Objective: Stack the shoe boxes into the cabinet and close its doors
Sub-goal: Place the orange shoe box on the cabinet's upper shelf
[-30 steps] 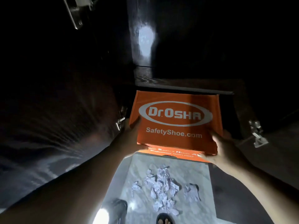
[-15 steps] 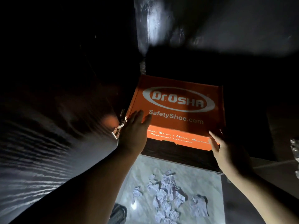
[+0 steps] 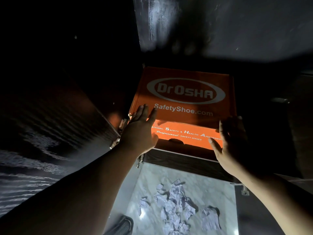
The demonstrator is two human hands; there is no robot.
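Pushing the orange shoe box (image 3: 184, 97) home, I have it lying flat on the cabinet shelf (image 3: 179, 161), its printed lid up and its near end just short of the shelf's front edge. My left hand (image 3: 140, 131) lies flat against the box's near left corner, fingers straight and spread, pressing rather than holding. My right hand (image 3: 232, 141) is at the near right corner, fingers spread, thumb against the front panel; the light is poor there, so I judge it is only touching. So this box looks all but seated, perhaps wanting a last shove to the far side. Whether other boxes are already stacked beneath or behind it I cannot tell in the dark. The left door (image 3: 55, 126) swings wide open, so closing the doors remains to be done. Below on the pale floor (image 3: 211, 189) lie crumpled papers (image 3: 176, 207).
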